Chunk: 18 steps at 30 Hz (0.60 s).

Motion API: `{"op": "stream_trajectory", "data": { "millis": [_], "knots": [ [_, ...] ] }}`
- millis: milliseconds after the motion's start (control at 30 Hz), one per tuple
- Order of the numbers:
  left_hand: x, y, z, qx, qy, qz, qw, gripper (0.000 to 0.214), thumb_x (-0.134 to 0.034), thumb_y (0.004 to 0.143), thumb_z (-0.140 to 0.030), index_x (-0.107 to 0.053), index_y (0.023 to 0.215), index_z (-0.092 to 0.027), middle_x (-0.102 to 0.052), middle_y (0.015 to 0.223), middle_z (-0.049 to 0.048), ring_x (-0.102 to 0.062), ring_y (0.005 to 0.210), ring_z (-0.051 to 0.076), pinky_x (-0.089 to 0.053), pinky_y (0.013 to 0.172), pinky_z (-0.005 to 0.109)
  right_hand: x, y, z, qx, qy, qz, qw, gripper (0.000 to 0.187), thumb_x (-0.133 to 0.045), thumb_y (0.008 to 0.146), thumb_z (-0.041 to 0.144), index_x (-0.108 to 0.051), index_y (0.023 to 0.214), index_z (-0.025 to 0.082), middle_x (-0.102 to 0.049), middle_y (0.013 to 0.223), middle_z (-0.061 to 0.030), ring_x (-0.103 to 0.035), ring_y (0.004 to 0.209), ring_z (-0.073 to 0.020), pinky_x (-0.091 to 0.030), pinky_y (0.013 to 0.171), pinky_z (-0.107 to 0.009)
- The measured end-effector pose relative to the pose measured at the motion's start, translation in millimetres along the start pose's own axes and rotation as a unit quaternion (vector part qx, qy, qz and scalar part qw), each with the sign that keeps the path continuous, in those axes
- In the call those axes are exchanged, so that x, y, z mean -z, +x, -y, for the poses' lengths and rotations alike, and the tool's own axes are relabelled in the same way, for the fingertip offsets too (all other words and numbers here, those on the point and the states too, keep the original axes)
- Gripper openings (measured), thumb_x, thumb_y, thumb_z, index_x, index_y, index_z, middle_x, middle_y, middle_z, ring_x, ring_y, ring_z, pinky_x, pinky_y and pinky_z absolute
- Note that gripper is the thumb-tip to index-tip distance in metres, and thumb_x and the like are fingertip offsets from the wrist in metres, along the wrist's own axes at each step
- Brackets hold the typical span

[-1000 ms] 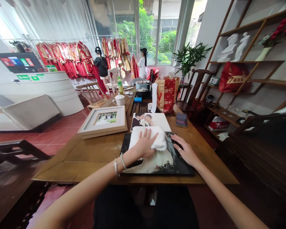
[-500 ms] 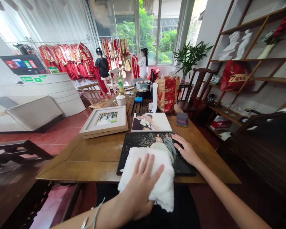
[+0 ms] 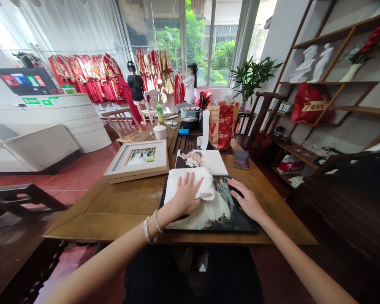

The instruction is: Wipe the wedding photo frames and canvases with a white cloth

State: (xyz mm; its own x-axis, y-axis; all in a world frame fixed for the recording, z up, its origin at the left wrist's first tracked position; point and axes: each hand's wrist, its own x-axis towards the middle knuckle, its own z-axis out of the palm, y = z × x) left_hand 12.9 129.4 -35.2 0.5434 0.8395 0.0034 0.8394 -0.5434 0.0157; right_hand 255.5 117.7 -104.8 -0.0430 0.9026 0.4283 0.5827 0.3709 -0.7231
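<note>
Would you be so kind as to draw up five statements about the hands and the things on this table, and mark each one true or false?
1. The left hand lies on the white cloth. True.
2. Both hands are on the cloth. False: the right hand rests on the dark photo panel, beside the cloth.
3. The framed picture lies to the left of the pale photo panel. True.
4. The white mug has no lid. False: a lid sits on it.
5. The paper bag is plain blue. False: it is red and tan.
</note>
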Motion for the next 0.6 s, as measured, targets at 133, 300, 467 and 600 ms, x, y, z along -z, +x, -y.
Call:
{"op": "stream_trajectory", "data": {
  "millis": [133, 300, 467, 600],
  "knots": [
    [0.0, -54.3, -18.0, -0.022, -0.015, 0.017, 1.0, 0.083, -0.056, 0.069, -0.023, -0.018, 0.143, -0.02, -0.01, 0.15, 0.018, 0.0, 0.135, 0.037, -0.006, 0.106, 0.056, -0.2, -0.5, -0.4, -0.004, -0.002, 0.006, 1.0, 0.035, -0.048, 0.085, 0.032, -0.06, 0.117, 0.023, -0.055, 0.13, -0.0068, -0.042, 0.128, -0.0239, -0.028, 0.108, -0.049],
    [10.0, -109.0, -38.5, -0.032, -0.045, 0.088, 0.995, 0.094, -0.057, 0.06, -0.019, -0.016, 0.144, -0.026, -0.001, 0.151, 0.0114, 0.005, 0.135, 0.036, -0.005, 0.107, 0.057, -0.1, -1.0, -0.5, -0.004, -0.003, 0.008, 1.0, 0.035, -0.047, 0.085, 0.031, -0.06, 0.117, 0.024, -0.055, 0.13, -0.0065, -0.042, 0.128, -0.0236, -0.028, 0.108, -0.05],
    [6.8, -82.6, -11.8, -0.035, -0.037, 0.024, 0.998, 0.08, -0.052, 0.068, -0.02, -0.023, 0.142, -0.025, -0.017, 0.15, 0.0097, -0.009, 0.137, 0.029, -0.012, 0.109, 0.049, 0.6, -0.7, -1.6, -0.006, -0.006, 0.018, 1.0, 0.036, -0.047, 0.086, 0.033, -0.059, 0.118, 0.023, -0.054, 0.131, -0.0073, -0.04, 0.129, -0.0246, -0.027, 0.109, -0.05],
    [1.5, -35.9, 34.0, -0.041, -0.016, -0.032, 0.999, 0.063, -0.048, 0.075, -0.024, -0.037, 0.136, -0.017, -0.027, 0.146, 0.0123, -0.018, 0.135, 0.028, -0.015, 0.109, 0.045, 1.4, -1.0, -1.4, -0.002, -0.003, 0.017, 1.0, 0.036, -0.047, 0.086, 0.033, -0.059, 0.119, 0.025, -0.054, 0.131, -0.0062, -0.04, 0.129, -0.0242, -0.027, 0.109, -0.05]
  ]
}}
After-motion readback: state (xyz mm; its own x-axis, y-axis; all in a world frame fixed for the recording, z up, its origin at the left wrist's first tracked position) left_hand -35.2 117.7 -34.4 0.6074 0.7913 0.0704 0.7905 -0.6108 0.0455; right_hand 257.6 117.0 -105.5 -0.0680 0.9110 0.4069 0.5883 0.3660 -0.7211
